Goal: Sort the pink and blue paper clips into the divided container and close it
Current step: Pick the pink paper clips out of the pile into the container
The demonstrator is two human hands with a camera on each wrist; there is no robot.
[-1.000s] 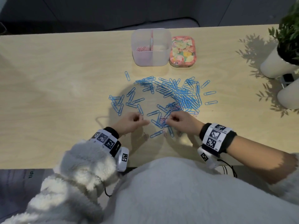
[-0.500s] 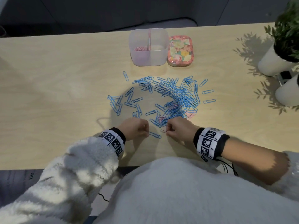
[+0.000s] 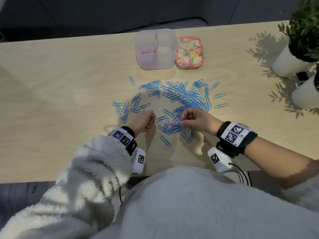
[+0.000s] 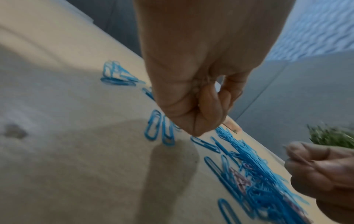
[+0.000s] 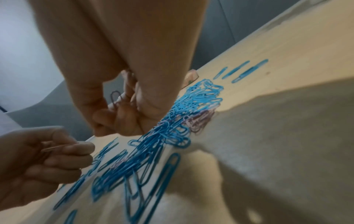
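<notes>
Several blue paper clips (image 3: 187, 99) lie spread on the wooden table, with a few pink clips (image 3: 170, 125) tangled at the near side of the pile. My left hand (image 3: 152, 120) hovers left of that tangle and pinches a pink clip (image 5: 55, 147). Just right of it, my right hand (image 3: 183, 120) has its fingers curled round a clip (image 5: 114, 97), raised above the pile. The clear divided container (image 3: 155, 62) stands open at the back, with pink clips (image 3: 145, 52) in its left compartment. Its floral lid (image 3: 189, 52) lies beside it on the right.
Two white pots (image 3: 290, 64) (image 3: 305, 94) with a green plant (image 3: 303, 23) stand at the table's right end. The table's far edge runs right behind the container. Bare tabletop stretches to the left of the clips.
Half a second ago my right hand pinched a clip on the table at the pile's near edge. It has since lifted that clip over the pile. My left hand has risen a little.
</notes>
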